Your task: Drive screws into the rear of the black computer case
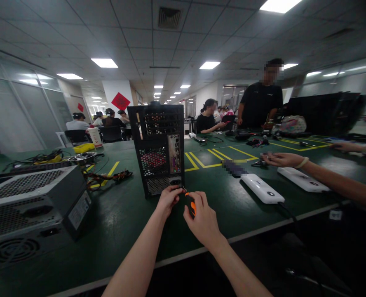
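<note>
From my end I see one computer case (135, 148) upright on the green table (118, 231), a port panel (173, 154) and a power-supply grille (158, 185) in its back, with my right hand (203, 214) wrapped around one orange-and-black screwdriver (193, 209) just beside its lower corner. My left hand (170, 199) meets the screwdriver's tip, though I cannot tell whether its fingers grip anything. I count two white oblong devices (261, 189) at right, and one cup (95, 138) and one metal bowl (78, 159) at left, contents unclear.

- Tiled ceiling (136, 35), fitted with a vent (169, 17) and bright panel lights (104, 63).
- Left wall (26, 111), partly glazed.
- White pillar (109, 87), marked by a red diamond sign (120, 101).
- Green tabletop (115, 231), marked with yellow lines (113, 168).
</note>
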Motion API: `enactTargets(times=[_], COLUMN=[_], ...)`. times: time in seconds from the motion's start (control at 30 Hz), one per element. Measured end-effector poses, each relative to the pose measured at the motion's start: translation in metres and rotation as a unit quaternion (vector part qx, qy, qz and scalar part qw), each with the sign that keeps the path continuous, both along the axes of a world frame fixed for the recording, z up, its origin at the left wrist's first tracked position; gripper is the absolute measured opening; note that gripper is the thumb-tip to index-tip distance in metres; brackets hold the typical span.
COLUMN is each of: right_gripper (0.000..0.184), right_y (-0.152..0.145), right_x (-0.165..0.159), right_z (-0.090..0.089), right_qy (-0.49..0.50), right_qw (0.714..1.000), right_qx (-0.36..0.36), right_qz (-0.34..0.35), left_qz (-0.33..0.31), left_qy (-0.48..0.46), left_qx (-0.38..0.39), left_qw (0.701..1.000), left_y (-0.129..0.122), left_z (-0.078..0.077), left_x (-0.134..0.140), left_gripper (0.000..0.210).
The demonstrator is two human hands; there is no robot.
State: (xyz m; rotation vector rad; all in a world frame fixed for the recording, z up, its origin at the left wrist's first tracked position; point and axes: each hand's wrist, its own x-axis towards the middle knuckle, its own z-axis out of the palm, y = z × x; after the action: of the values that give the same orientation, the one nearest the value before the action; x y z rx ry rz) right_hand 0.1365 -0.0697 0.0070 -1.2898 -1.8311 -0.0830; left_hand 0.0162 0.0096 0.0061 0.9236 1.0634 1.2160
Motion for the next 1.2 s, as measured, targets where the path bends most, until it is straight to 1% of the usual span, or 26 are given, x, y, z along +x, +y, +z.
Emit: enactTargets(times=[0.1,0.27,0.43,0.57,0.63,0.73,0.83,0.9,1.0,1.2], right_gripper=[0.037,0.036,0.028,0.022,0.021,0.026,0.034,0.034,0.032,0.028], right_y=[-0.0009,0.0016,0.0034,0.0021,0.0011,0.0003,0.0009,0.0019,0.0039,0.0049], right_x=[-0.0011,-0.0012,0.0028,0.0044,0.004,0.0029,0.002,0.0015,0.0012,0.0028], right_z=[-0.0004,-0.0043,-0.0077,-0.0052,-0.0027,0.0,-0.0003,-0.0017,-0.0041,-0.0062], right_qy=[-0.007,0.005,-0.003,-0.015,-0.02,-0.031,-0.05,-0.065,-0.069,-0.059], right_qw=[1.0,0.998,0.998,0.999,0.999,0.996,0.992,0.99,0.99,0.993], right_qx=[0.006,0.017,0.055,0.04,0.046,0.088,0.115,0.12,0.123,0.098], right_qz=[0.026,0.055,0.026,-0.008,-0.014,-0.003,0.025,0.032,0.021,-0.006], left_qz=[0.002,0.0,0.003,-0.004,-0.004,0.002,0.003,0.003,0.004,0.004], left_qy=[-0.001,-0.004,0.003,-0.001,-0.002,0.0,0.0,0.001,0.004,-0.003], left_qx=[-0.001,0.0,0.004,0.009,0.006,0.005,0.006,0.001,-0.005,-0.001], left_qw=[1.0,1.0,1.0,1.0,1.0,1.0,1.0,1.0,1.0,1.0], left_y=[-0.0011,0.0006,0.0032,0.0027,0.0021,0.0017,0.002,0.0021,0.0017,0.0027], left_z=[0.001,-0.0014,-0.0043,-0.0037,-0.003,-0.0029,-0.0038,-0.0043,-0.0039,-0.0044], left_x=[0.0003,-0.0008,-0.001,-0.0003,-0.0003,-0.0008,-0.0013,-0.0014,-0.0011,-0.0008], left_gripper=[0.034,0.035,0.034,0.032,0.031,0.032,0.033,0.034,0.035,0.034])
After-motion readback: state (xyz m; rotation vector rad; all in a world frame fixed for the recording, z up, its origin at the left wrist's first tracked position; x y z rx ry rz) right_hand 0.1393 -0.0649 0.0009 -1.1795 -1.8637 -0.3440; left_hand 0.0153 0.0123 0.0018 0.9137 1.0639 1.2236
